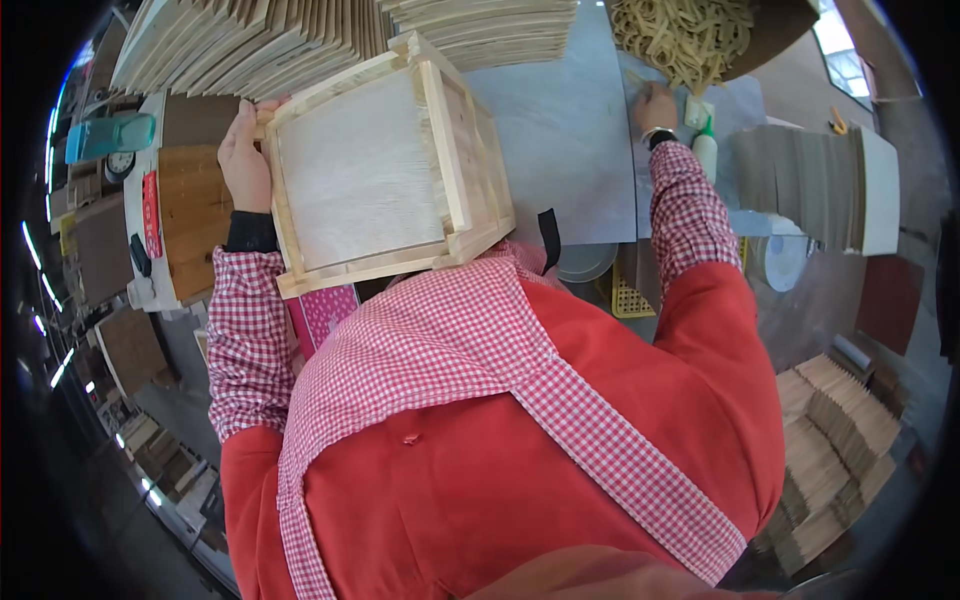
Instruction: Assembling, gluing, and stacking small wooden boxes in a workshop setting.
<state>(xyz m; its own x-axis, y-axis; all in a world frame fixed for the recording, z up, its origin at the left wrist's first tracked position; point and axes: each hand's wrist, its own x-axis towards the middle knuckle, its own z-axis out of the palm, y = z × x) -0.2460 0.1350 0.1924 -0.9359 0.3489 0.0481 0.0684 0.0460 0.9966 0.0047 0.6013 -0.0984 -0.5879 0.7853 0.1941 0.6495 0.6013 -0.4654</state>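
A light wooden box [360, 170] with a framed pale panel is tilted in front of my chest, its near edge against my checked apron. My left hand [246, 165] grips its left side, with the fingers curled over the far corner. My right hand [656, 108] is farther right over the table, beside a heap of loose cream-coloured bands [685, 42]. Its fingers are curled downward, and anything between them is hidden. Just right of that hand stands a white bottle with a green tip [705, 152].
Stacked thin wooden pieces [250, 45] line the far side of the grey table [570, 140]. A pile of grey sheets [800, 185] sits at the right, near orange-handled pliers [838, 122]. On the left are a teal container [112, 137] and a red strip-shaped object [152, 213].
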